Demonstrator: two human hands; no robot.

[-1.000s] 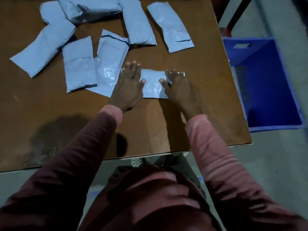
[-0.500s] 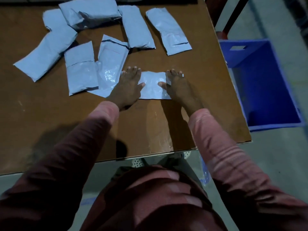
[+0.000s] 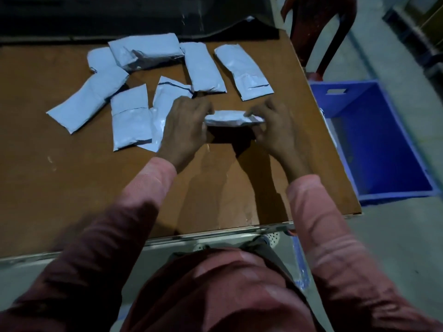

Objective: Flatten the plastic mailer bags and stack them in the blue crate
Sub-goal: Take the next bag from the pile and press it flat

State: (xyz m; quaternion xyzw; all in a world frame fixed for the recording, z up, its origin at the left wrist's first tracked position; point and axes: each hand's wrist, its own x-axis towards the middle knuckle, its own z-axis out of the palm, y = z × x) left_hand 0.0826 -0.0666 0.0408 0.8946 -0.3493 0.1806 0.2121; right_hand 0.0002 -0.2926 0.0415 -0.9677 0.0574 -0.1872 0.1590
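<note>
Fingers (image 3: 200, 107) curled on both hands: loose mailer bags (image 3: 130, 118) lying far-left on brown table (image 3: 72, 176), left hand (image 3: 184, 127) and right hand (image 3: 273, 131) pinching opposite ends of held mailer bag (image 3: 227, 118) raised just above table, blue crate (image 3: 393, 196) on floor at right.

No readable text from my end. Mailer bag (image 3: 227, 118) held up, other mailer bags (image 3: 244, 70) on the surface (image 3: 72, 183), blue crate (image 3: 335, 101): I see no legible print, feed's dim and blurred.
</note>
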